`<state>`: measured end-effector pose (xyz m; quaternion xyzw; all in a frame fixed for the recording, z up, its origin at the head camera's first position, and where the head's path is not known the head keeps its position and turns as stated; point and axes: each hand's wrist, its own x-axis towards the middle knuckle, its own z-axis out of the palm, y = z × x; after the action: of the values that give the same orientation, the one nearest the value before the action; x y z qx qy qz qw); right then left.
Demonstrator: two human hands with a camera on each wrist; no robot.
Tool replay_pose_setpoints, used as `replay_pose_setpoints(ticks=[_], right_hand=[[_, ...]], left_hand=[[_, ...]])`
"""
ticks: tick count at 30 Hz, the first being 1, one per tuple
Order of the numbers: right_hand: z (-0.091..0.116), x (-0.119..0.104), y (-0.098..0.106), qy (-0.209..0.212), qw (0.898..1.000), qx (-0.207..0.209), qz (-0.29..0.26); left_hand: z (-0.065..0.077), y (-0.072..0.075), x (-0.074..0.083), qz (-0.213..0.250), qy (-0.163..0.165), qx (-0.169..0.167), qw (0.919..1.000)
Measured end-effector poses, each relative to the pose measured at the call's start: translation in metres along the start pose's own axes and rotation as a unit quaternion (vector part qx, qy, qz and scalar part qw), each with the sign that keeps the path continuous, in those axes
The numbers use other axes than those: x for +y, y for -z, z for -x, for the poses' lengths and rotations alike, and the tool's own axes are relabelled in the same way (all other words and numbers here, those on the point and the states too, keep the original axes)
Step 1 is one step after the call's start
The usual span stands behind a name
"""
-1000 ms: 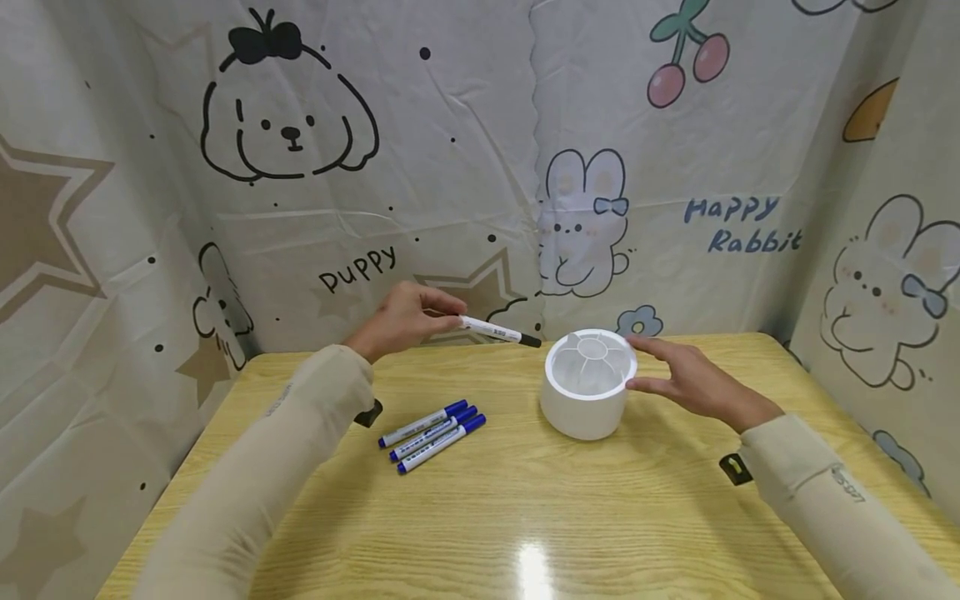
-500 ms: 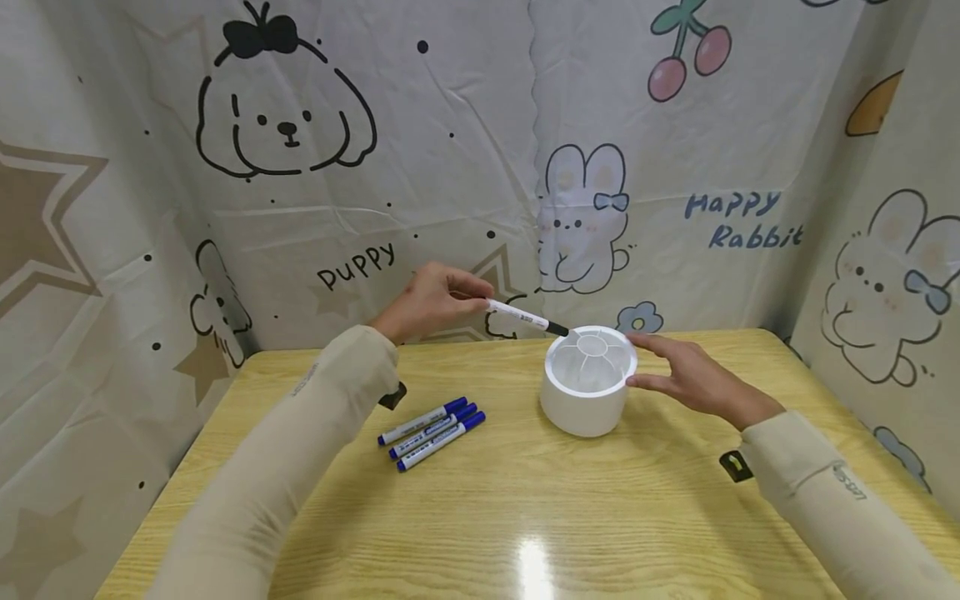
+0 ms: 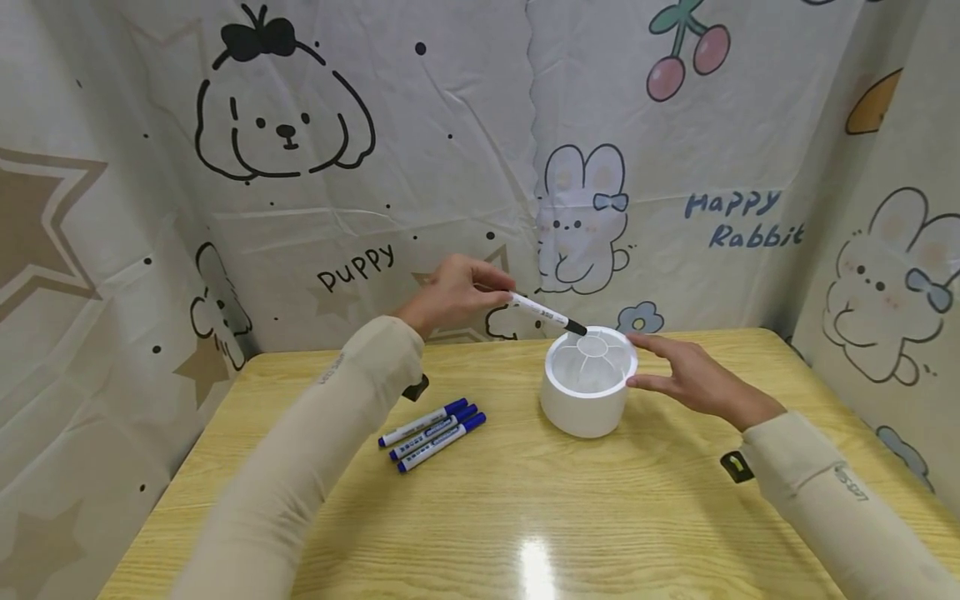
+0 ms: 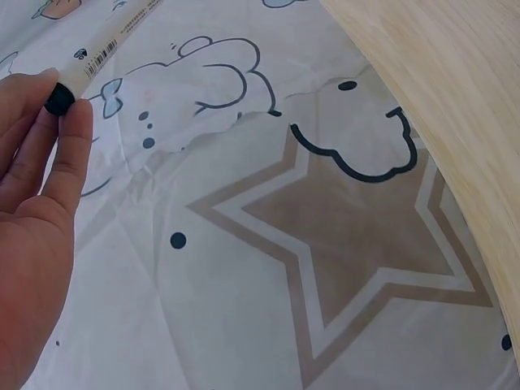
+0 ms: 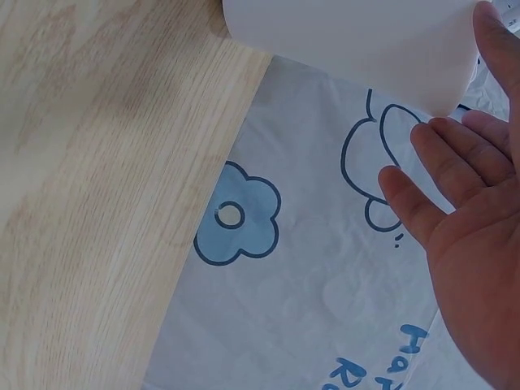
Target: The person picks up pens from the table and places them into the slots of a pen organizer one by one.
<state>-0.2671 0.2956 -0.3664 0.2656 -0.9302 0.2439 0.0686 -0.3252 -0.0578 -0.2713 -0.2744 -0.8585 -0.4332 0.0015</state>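
Note:
My left hand [image 3: 465, 287] pinches a white marker [image 3: 542, 310] by its rear end, between thumb and fingers. The marker slants down to the right, its black cap over the back left of the opening of a round white pen holder [image 3: 581, 414]. Inside, clear dividers split the holder into several sections around a central ring. My right hand [image 3: 693, 375] touches the holder's right side with thumb and fingertips, its fingers fairly straight. In the left wrist view, the dark end of the marker [image 4: 97, 57] sits between the fingertips. The right wrist view shows the holder's wall [image 5: 357, 41] beside the fingers.
Three blue-capped markers [image 3: 433, 436] lie side by side on the wooden table [image 3: 465, 517], left of the holder. A printed cloth [image 3: 450, 183] hangs behind the table and along both sides.
My left hand has moved right with the marker, bringing its black cap from left of the holder to over its opening. The right hand and the holder have stayed in place.

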Motion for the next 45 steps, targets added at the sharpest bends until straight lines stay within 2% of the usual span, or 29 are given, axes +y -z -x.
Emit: replay_pose_setpoints(ticks=[5, 9, 20, 32, 35, 41, 45], right_hand=[[0.001, 0.001, -0.001, 0.002, 1.0, 0.004, -0.003], [0.002, 0.001, -0.001, -0.006, 1.0, 0.003, -0.008], [0.002, 0.003, -0.006, -0.014, 0.999, 0.019, -0.036], [0.0, 0.002, -0.004, -0.022, 0.998, 0.028, -0.053], [-0.001, 0.002, -0.003, -0.024, 0.998, 0.03, -0.056], [-0.003, 0.001, -0.005, -0.016, 0.998, 0.034, -0.06], [-0.002, 0.001, -0.007, -0.016, 0.997, 0.035, -0.062]], left_hand=[[-0.009, -0.007, 0.003, -0.009, -0.017, -0.003, 0.9998], [-0.015, -0.013, 0.005, -0.004, -0.018, -0.003, 0.9998], [-0.029, -0.044, 0.009, 0.04, -0.029, 0.005, 0.9988], [-0.043, -0.071, 0.016, 0.036, -0.042, 0.005, 0.9985], [-0.046, -0.074, 0.019, 0.032, -0.032, 0.003, 0.999], [-0.051, -0.076, 0.025, -0.007, -0.025, -0.003, 0.9997], [-0.051, -0.077, 0.025, -0.002, -0.002, -0.019, 0.9998]])
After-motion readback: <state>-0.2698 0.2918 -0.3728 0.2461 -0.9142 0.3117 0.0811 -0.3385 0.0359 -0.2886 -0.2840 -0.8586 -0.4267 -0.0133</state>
